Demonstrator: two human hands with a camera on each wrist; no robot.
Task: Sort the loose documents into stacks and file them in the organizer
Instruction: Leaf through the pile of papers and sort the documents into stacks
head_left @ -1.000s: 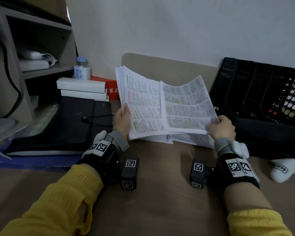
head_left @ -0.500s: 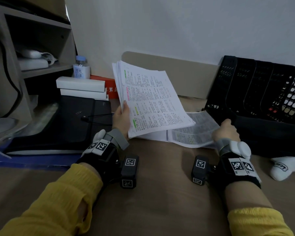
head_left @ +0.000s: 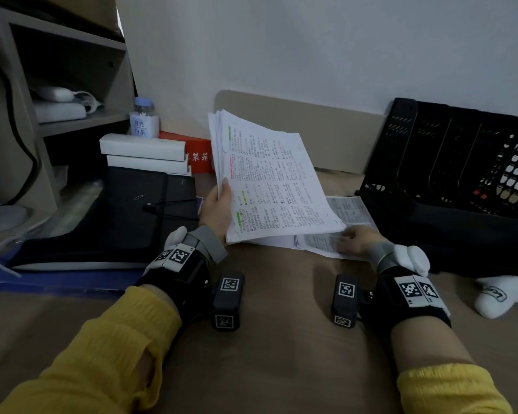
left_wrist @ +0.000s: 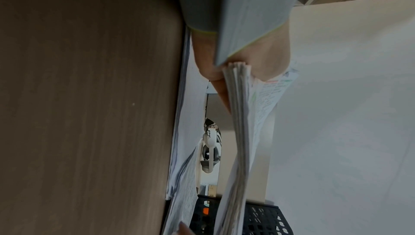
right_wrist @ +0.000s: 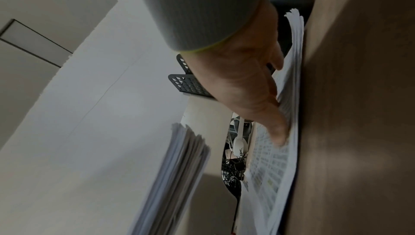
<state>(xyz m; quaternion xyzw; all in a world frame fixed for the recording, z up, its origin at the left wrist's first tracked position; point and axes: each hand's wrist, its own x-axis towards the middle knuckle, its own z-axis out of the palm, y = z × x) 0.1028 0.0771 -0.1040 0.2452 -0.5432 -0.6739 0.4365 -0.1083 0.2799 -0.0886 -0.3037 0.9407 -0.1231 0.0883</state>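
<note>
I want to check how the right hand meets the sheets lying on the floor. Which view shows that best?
The right wrist view: the right hand lays straight fingers flat on the floor sheets. The head view shows that hand blurred on them. The left wrist view catches only a fingertip at its bottom edge.
</note>
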